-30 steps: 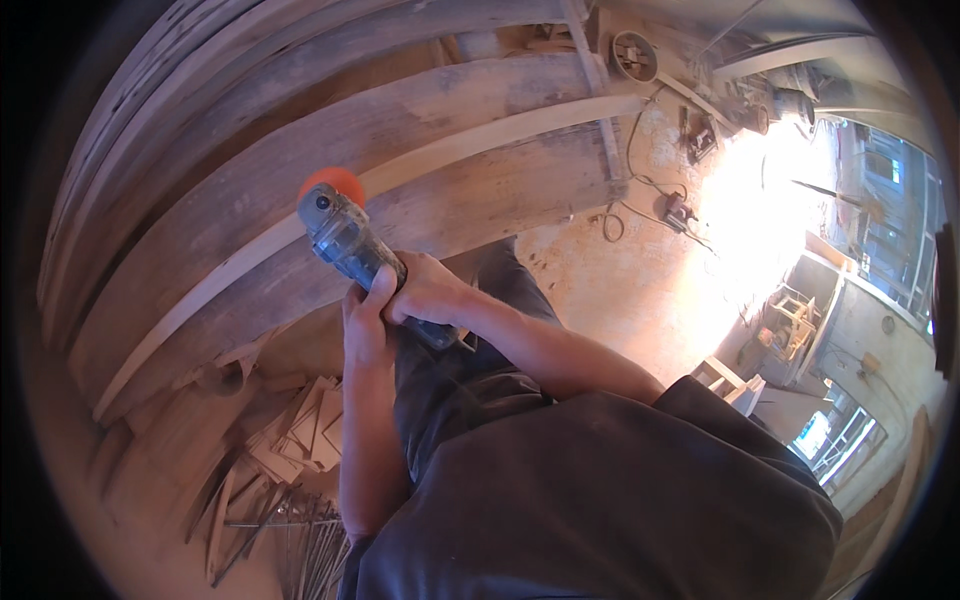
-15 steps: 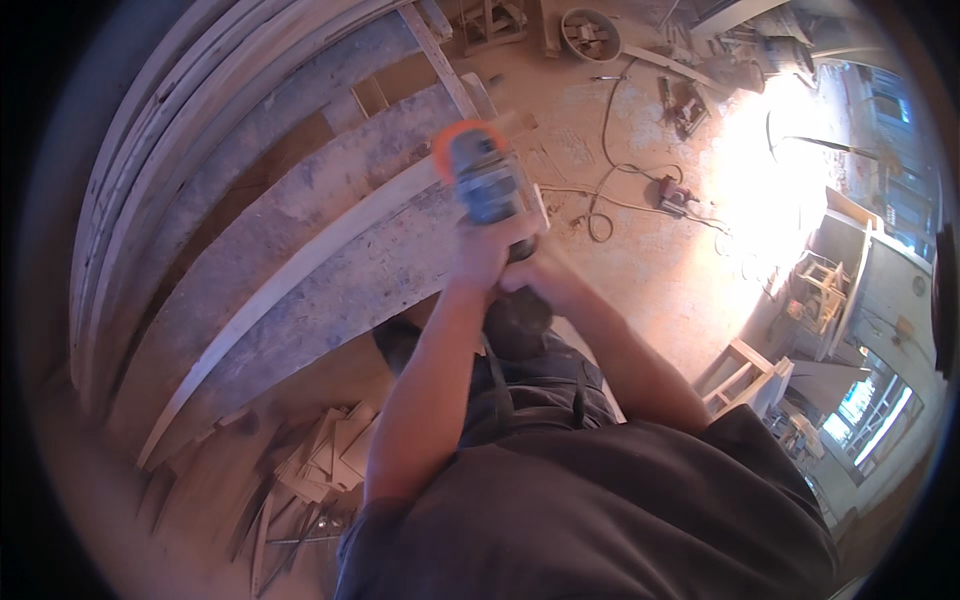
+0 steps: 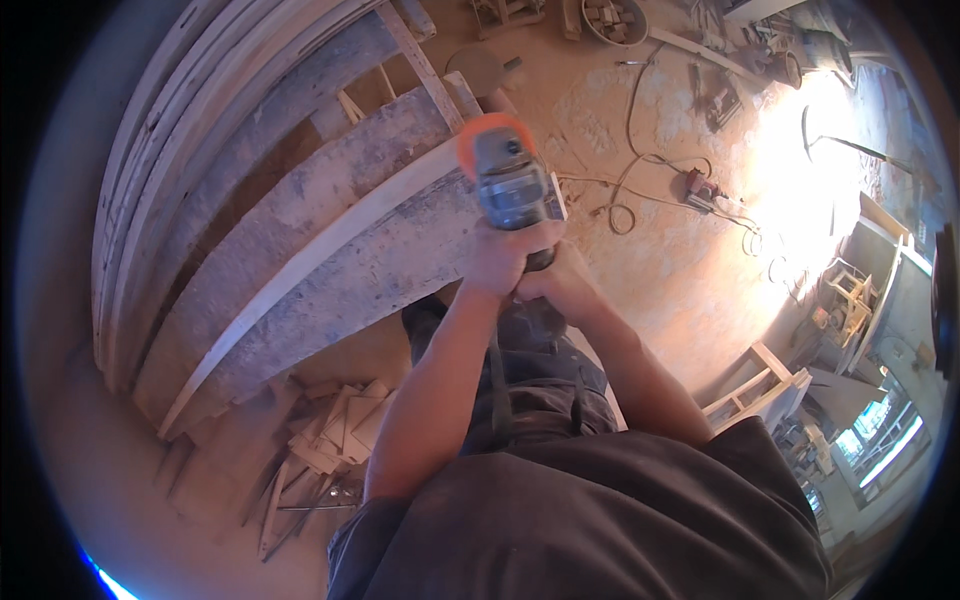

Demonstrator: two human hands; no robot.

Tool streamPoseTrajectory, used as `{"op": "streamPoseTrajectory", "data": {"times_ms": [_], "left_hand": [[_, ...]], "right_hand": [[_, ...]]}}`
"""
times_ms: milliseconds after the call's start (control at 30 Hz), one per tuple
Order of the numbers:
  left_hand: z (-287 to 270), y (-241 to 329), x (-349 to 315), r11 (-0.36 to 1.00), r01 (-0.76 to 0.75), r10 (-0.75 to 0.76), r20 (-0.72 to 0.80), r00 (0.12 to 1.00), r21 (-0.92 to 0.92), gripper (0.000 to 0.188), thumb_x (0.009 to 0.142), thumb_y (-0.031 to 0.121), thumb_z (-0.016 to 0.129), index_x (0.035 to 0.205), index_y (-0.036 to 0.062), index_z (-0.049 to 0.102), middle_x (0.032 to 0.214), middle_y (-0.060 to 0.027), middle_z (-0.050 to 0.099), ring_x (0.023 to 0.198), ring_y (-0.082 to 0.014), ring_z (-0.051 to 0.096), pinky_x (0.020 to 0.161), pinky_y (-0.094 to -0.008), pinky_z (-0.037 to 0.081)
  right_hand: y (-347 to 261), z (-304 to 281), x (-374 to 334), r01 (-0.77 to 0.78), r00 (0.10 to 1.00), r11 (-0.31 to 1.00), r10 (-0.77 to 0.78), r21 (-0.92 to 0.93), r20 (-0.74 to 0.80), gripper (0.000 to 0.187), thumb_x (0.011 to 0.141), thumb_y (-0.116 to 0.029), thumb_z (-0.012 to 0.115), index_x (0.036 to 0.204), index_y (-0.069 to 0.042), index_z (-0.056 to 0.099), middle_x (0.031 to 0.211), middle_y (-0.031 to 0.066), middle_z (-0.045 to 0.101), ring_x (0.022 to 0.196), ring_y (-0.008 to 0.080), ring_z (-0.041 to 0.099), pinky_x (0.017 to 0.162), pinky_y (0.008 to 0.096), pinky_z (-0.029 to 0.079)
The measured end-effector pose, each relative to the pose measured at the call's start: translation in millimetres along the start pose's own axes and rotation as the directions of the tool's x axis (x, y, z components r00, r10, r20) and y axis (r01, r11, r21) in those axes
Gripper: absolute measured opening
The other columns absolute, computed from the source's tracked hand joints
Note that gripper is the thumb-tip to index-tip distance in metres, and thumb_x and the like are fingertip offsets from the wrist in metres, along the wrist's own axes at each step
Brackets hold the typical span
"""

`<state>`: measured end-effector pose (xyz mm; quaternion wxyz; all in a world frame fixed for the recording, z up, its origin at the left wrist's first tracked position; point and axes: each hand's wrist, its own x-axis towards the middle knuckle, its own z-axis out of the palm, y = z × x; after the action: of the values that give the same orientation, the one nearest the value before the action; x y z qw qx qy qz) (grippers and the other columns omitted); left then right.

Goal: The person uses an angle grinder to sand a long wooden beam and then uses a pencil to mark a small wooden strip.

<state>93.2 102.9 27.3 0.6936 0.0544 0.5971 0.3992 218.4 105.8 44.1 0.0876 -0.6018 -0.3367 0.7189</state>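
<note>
With both hands I grip an angle grinder point(image 3: 512, 190) that has a grey body and an orange disc at its far end. My left hand point(image 3: 500, 255) wraps round the body from the left. Closer to me, my right hand point(image 3: 560, 283) closes round the rear of the tool, its fingers partly hidden. The disc is over the right end of a long pale wooden strip point(image 3: 325, 240); whether it touches the wood I cannot tell. The strip lies along a worn, paint-spotted bench board point(image 3: 365, 275).
Several long wooden boards point(image 3: 190, 130) lean at the left. Wood offcuts point(image 3: 345, 425) are piled on the floor below the bench. A cord point(image 3: 630, 165) runs over the floor to a dark red power tool point(image 3: 702, 190). A bucket of wood blocks point(image 3: 612, 22) stands far off.
The grinder and both hands have shifted slightly right in view. The bench and surroundings have also shifted right as the view moved. Both hands keep their hold.
</note>
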Motion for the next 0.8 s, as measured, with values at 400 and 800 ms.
{"op": "streamPoseTrajectory", "data": {"times_ms": [400,800], "left_hand": [[7.4,3.1,17.8,0.999,-0.032,0.034,0.034,0.999,-0.043,0.029,0.073,0.014,0.084,0.096,0.0032,0.072,0.088,-0.0068,0.070,0.075,-0.0177,0.067,0.071,-0.0357,0.056],[-99.2,-0.7,-29.4,0.972,-0.054,0.042,-0.057,0.998,-0.229,0.025,0.073,0.008,0.084,0.093,0.0033,0.070,0.087,-0.0053,0.069,0.074,-0.0175,0.066,0.070,-0.0354,0.054]], "right_hand": [[4.1,-11.4,16.0,0.038,0.999,0.997,-0.038,0.061,0.008,0.028,0.059,-0.007,0.074,0.084,0.004,0.066,0.075,0.0072,0.067,0.065,0.0152,0.065,0.060,0.0307,0.052],[16.6,86.2,14.9,0.050,0.986,0.989,-0.028,-0.136,0.162,0.037,0.059,-0.008,0.076,0.092,0.005,0.066,0.082,0.0066,0.068,0.073,0.0158,0.066,0.067,0.0314,0.054]]}}
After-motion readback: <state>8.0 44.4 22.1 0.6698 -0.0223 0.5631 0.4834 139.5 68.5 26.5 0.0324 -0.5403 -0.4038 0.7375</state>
